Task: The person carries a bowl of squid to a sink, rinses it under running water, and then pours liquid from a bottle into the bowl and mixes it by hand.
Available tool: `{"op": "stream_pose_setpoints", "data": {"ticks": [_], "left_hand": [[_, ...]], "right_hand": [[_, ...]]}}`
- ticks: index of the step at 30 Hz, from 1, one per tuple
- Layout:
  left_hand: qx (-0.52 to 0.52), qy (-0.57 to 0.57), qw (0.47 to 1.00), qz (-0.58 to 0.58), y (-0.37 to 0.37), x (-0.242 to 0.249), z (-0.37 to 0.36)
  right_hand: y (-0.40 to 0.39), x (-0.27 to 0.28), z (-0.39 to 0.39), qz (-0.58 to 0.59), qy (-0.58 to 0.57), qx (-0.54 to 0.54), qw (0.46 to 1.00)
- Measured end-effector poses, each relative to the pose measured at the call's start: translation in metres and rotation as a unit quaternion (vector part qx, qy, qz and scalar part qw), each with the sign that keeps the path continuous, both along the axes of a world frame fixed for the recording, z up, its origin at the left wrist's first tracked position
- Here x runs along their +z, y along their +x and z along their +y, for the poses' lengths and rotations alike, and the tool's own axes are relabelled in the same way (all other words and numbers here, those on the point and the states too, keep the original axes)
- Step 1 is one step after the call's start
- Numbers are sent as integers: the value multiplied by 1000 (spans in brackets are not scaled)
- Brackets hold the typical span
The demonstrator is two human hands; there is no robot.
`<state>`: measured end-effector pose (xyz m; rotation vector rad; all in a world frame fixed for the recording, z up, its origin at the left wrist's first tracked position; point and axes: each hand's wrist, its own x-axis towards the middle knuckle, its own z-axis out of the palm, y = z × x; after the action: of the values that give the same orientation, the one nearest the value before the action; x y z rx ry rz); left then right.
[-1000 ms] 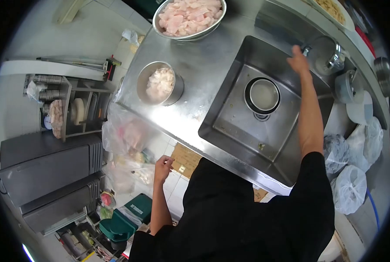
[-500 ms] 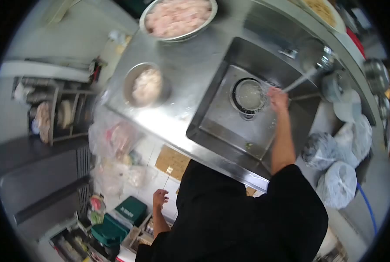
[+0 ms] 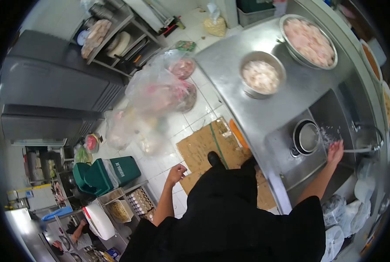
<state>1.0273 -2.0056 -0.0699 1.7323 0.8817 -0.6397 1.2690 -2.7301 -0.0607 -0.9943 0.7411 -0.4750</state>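
My right hand (image 3: 335,152) is in the water stream over the steel sink (image 3: 297,174), with fingers apart and nothing visible in it. A round strainer (image 3: 308,137) sits in the sink just left of that hand. Water runs from the curved faucet (image 3: 380,137) onto the hand and splashes beside it. My left hand (image 3: 176,174) hangs over the floor away from the counter, its fingers loosely curled; whether they hold anything cannot be made out. On the counter stand a steel pot (image 3: 249,93) of pale pieces and a large bowl (image 3: 300,58) of pink raw meat.
Cardboard (image 3: 199,146) lies on the tiled floor by my feet. Plastic bags (image 3: 160,89) stand beyond it, and a green bin (image 3: 123,169) is at the left. Egg trays (image 3: 140,201) are below the bin. Another person (image 3: 82,238) is at the lower left.
The view has turned leftward, so the sink and bowls appear farther right and more floor shows. My right hand stays at the water stream, now with its fingers more spread.
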Motion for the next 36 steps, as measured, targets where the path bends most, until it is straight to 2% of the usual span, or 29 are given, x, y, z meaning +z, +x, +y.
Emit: {"op": "stream_pose_setpoints", "data": {"ticks": [1,2,3,4,5,7,8,10,11,13,14,16,18,19,20,21,22,23,24,25,26,28,29,30,31,32,33,34,36], "left_hand": [[2,0,1000,5,-6,-5,14],[8,7,1000,6,-17,-17,32],[-5,15,1000,22,-25,-30,52],[-20,26,999,43,-36,-38,72],[-9,26,999,38,-43,-41,91],[68,56,996,33,-52,-44,118],[73,54,995,36,-57,-44,129],[150,15,988,40,-48,-48,149],[151,11,988,37,-44,-54,159],[154,4,986,71,-33,-70,175],[159,1,985,67,-25,-78,179],[169,-20,982,80,-10,-86,186],[160,-19,982,94,18,-93,192],[141,-24,986,84,36,-95,199],[122,-27,989,74,56,-98,208],[125,-17,991,47,81,-98,216],[129,-7,991,19,110,-98,229],[90,62,990,-92,137,-107,248],[46,132,969,-201,170,-116,273],[41,167,962,-210,214,-110,303],[36,202,954,-217,265,-96,336],[38,342,879,-330,377,-62,402],[9,378,836,-397,440,-35,436],[7,417,855,-308,502,-8,470],[-40,445,824,-347,558,-1,517],[-20,446,843,-302,619,34,545],[-34,491,817,-302,676,60,573],[-38,495,780,-381,722,64,609],[-82,540,756,-361,802,84,669]], "right_hand": [[-24,-104,-42,-111,75,154,979],[-47,-109,-28,-122,72,166,976],[-70,-114,5,90,-65,293,950],[-90,-118,37,296,-203,390,848],[-107,-119,54,479,-325,448,681],[-119,-137,50,398,-522,342,673],[-121,-118,74,398,-524,346,669],[-124,-72,117,319,-725,245,559],[-123,-62,116,317,-729,241,557],[-118,-44,105,401,-754,398,335],[-102,-34,109,396,-758,396,334],[-75,29,178,460,-461,572,499],[-42,41,253,195,-583,638,464],[-30,95,333,194,-581,641,462],[19,130,426,181,-508,561,628],[55,147,485,77,-549,561,615],[85,138,531,36,-504,547,668],[122,138,583,-8,-502,549,668],[159,143,633,-22,-450,582,677],[194,139,681,-106,-398,601,685],[230,130,724,-119,-307,661,675],[302,76,799,-106,-140,757,629],[334,32,841,-122,-224,730,634],[368,-5,880,-258,-439,616,601],[399,-30,907,-214,-476,622,584],[430,-56,934,-210,-468,629,585],[459,-79,959,-113,-463,647,595],[482,-101,980,-12,-455,660,597],[524,-131,1019,10,-422,679,601]]}}
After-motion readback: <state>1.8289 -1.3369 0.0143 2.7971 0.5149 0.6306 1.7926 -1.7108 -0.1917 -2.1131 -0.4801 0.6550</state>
